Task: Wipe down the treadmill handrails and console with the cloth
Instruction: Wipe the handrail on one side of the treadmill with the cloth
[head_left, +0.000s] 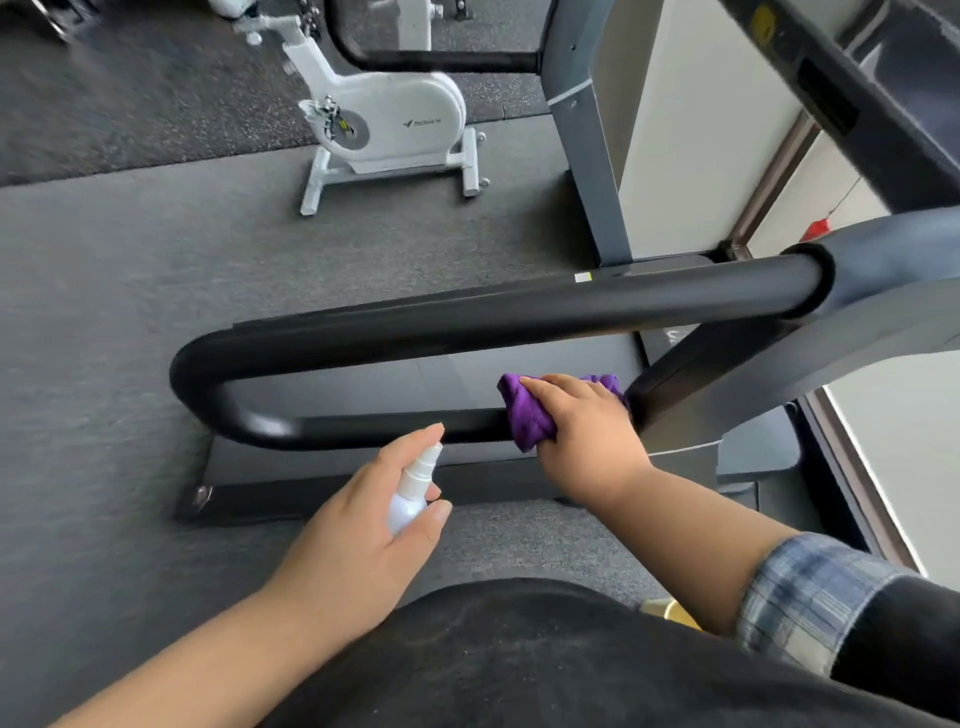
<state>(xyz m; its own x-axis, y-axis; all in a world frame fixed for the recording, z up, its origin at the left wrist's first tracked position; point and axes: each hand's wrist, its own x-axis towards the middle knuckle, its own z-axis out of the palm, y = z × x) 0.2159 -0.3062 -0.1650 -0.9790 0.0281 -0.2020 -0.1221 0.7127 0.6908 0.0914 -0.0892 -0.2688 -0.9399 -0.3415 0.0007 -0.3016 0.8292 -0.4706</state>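
Pressing the crumpled purple cloth (530, 415) around the lower bar of the black looped handrail (467, 322), centre of the frame, my right hand (587, 436) clamps it for rubbing. My left hand (363, 530) grips a small white spray bottle (413, 488) below, its nozzle toward the rail, I think ready for wetting.

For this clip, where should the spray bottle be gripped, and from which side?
Around its round white body, below the narrow nozzle neck, as the left hand does now with the spray bottle. Come from the near side, so the nozzle faces the handrail and the index finger stays free above it.
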